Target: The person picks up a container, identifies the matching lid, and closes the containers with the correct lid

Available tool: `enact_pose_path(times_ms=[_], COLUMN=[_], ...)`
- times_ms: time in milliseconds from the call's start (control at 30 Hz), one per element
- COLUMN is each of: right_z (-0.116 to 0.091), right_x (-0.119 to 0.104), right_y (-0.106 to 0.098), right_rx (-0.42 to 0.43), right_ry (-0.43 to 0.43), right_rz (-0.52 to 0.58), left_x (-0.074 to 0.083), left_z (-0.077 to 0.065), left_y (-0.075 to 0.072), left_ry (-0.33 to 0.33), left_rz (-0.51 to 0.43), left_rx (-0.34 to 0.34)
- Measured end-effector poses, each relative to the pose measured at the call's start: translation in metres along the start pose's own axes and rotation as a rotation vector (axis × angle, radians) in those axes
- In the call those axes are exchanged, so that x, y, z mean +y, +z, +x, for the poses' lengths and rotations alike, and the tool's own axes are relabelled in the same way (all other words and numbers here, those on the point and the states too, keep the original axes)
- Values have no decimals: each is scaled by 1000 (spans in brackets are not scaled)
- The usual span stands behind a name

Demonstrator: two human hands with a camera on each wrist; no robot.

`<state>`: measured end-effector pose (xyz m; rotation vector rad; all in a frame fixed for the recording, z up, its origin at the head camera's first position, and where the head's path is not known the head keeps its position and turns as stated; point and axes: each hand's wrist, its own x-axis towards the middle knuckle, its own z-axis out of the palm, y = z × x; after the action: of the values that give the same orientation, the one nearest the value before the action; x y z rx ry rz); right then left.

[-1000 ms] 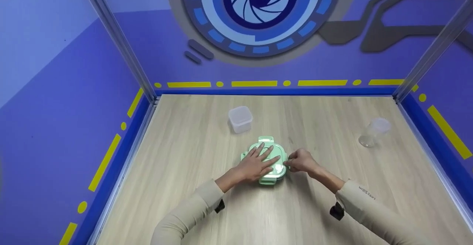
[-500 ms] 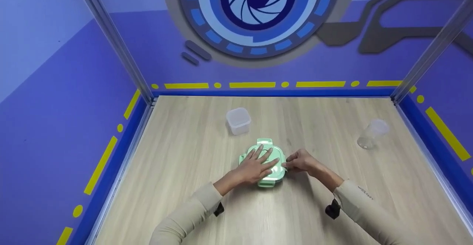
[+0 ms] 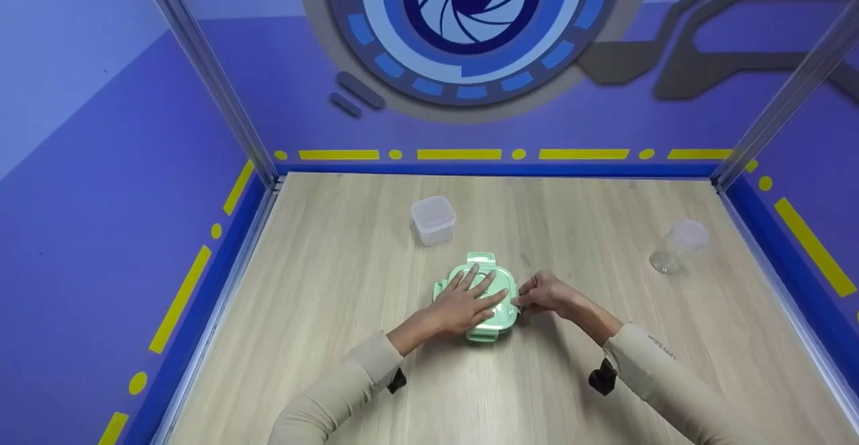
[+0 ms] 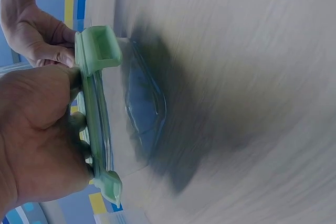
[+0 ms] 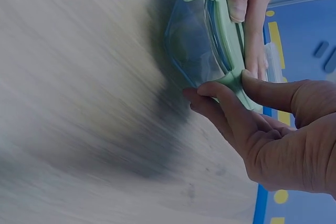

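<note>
A glass food container with a pale green snap lid stands at the middle of the table. My left hand lies flat across the lid with its fingers spread, covering much of it. At the lid's right side, my right hand pinches the latch, thumb on the lid edge and curled fingers underneath. The front latch juts outward in the left wrist view, and the back latch also sticks out from the rim.
Behind the container stands a small translucent square plastic tub. A clear jar with a whitish top is at the right of the wooden table. Blue printed panels enclose the table at the back and sides.
The head view has shifted slightly. My left hand stays flat on the lid, while my right hand remains at the right latch, its fingers drawn slightly closer to the lid.
</note>
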<state>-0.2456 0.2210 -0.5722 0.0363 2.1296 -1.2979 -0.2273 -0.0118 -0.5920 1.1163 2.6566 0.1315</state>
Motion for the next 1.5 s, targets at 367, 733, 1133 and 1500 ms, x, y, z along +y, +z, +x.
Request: enact_pose_path(times_ms=[367,733,1133,1500], right_z=[5,20,21,33], right_x=[7,22,19,28], right_y=[-2,-3,-12,-26], right_rx=[-55,-327,-316,-292], right_ry=[65,62,45,-163], right_rz=[84,266,217,10], left_x=[0,-5,-7,-5], left_z=[1,-7,-2,-6], left_y=[2,6,-2,-3], left_ry=[9,16,-11,0], left_rz=[-11,-44,-18,-68], left_rx=[-29,-33,-35,-24])
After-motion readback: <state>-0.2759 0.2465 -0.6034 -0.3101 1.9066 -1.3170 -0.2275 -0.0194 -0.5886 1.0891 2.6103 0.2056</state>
